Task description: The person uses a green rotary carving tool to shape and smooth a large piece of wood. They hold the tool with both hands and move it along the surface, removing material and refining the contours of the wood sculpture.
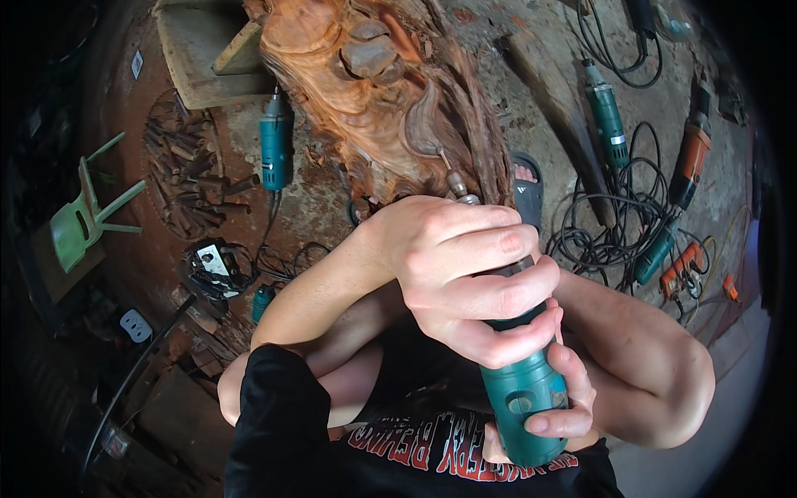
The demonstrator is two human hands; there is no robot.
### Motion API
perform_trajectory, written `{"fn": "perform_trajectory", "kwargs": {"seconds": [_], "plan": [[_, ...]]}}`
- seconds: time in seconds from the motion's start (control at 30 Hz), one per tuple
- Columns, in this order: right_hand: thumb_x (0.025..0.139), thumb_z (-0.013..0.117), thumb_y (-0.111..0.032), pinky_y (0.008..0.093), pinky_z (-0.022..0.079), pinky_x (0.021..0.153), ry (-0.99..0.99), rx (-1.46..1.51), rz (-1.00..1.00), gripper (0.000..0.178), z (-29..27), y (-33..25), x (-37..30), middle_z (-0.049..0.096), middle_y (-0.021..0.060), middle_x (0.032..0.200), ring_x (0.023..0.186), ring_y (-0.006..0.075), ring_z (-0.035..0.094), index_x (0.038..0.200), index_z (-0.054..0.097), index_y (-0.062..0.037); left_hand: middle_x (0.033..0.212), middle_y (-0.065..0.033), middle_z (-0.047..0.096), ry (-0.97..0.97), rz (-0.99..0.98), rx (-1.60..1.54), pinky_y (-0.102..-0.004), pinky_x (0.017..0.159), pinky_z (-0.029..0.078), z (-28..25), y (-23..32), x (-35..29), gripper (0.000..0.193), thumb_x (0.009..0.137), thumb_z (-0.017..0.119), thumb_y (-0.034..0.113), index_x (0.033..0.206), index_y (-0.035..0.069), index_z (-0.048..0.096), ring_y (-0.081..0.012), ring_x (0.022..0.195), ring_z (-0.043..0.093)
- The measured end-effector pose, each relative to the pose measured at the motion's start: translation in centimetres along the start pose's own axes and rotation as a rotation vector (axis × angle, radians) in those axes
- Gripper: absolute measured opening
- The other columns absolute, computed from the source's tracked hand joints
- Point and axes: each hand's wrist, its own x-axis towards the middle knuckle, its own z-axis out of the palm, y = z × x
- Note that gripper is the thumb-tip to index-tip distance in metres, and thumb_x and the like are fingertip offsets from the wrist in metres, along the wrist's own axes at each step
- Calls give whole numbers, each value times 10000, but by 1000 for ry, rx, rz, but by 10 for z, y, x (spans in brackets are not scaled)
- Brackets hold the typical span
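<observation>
A teal die grinder (pixel 525 398) is held at a slant in front of my body, its nose pointing up and away. My left hand (pixel 469 274) wraps over its dark front part, fingers curled around. Lower down, my right hand (pixel 569 394) grips the teal rear body. The thin bit (pixel 446 158) in the metal collet reaches the lower end of a carved piece of reddish-brown wood (pixel 332 108) and appears to meet its surface. Smooth swirling grain and rough dark edges show on the wood. My left palm hides part of the grinder.
Another teal die grinder (pixel 276 141) stands left of the wood, near a wooden stool (pixel 187 58). Several power tools, including a teal grinder (pixel 606 116) and an orange one (pixel 691 158), lie right among tangled black cords (pixel 598 232). A green chair (pixel 79 220) and wood scraps (pixel 187 166) lie left.
</observation>
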Motion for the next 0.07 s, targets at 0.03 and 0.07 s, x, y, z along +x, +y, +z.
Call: {"fn": "perform_trajectory", "kwargs": {"seconds": [0.03,0.07], "plan": [[728,870,33,318,525,1083,29,55,55,974,2,0,-4,698,105,1247,1208,155,656,1568,378,25,941,-36,710,-4,12,-21,-319,607,622,1,0,2,484,792,937,140,1157,184,622,-199,714,700],[728,870,33,318,525,1083,36,65,42,974,3,1,-8,698,105,1247,1208,155,656,1568,378,25,959,-37,709,-8,18,-45,-323,604,622,2,0,3,489,787,938,130,1157,185,623,-201,723,699]]}}
